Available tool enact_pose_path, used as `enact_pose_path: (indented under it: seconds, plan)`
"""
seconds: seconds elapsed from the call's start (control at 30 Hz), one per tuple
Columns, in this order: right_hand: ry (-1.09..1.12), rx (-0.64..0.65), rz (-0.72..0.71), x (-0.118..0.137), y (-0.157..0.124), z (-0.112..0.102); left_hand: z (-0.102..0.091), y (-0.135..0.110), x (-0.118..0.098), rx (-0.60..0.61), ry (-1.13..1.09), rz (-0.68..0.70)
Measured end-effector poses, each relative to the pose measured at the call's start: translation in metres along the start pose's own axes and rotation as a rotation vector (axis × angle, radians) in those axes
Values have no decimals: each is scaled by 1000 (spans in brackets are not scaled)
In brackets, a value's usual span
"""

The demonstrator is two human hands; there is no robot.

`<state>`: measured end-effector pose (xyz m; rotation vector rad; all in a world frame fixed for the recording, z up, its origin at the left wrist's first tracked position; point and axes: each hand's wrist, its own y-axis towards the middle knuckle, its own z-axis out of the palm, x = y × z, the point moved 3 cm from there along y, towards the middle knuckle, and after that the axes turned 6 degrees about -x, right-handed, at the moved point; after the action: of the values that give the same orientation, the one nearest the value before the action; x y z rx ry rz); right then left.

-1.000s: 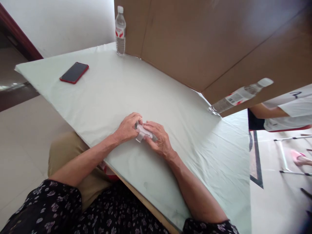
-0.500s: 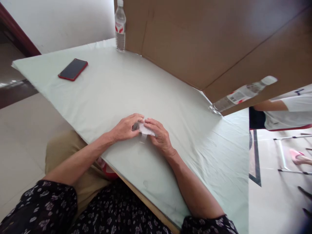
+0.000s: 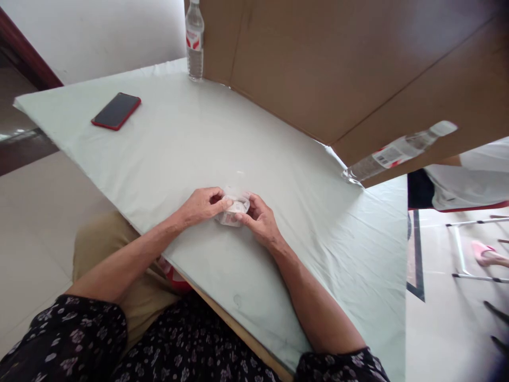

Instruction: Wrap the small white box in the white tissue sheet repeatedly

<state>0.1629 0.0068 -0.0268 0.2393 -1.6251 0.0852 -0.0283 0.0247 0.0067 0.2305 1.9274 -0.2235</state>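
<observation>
Between my hands, just above or on the table cloth, is a small clear plastic box with something whitish inside or on it. A see-through flap stands up at its far side. My left hand grips the box's left side, its thumb over the top. From the right, my right hand holds it with the thumb at the near edge and the fingers curled behind. The fingers partly cover the box, and its details are blurred.
A pale green cloth covers the table. A dark phone in a red case lies at the left. Water bottles stand at the back and right against a brown cardboard panel. Beyond the panel sits another person.
The small plastic box has been turned and tilted in my hands; its clear flap now shows on the far side. My right fingers have moved from over its top to its right side.
</observation>
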Motion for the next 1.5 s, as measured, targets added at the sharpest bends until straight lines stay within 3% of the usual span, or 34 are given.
enact_pose_path:
  seconds: [0.2,0.37,0.53,0.93,1.13,1.37,1.5]
  plan:
    - [-62,-17,4,-3,-2,1,6,-1,1,233,-324,8]
    - [-411,-196,-200,3,-6,-10,9,0,10,212,-438,-88]
    - [-522,-111,-322,6,-6,-9,10,1,14,254,-479,-107]
    - [-315,74,-169,11,6,-2,11,2,16,282,-483,-77]
    - [-145,12,-109,-4,8,-5,8,1,10,243,-459,-115]
    - [-137,-117,-68,-10,5,-1,7,2,9,138,-342,-110]
    - [-85,-137,-37,-12,4,2,4,2,10,189,-362,-72]
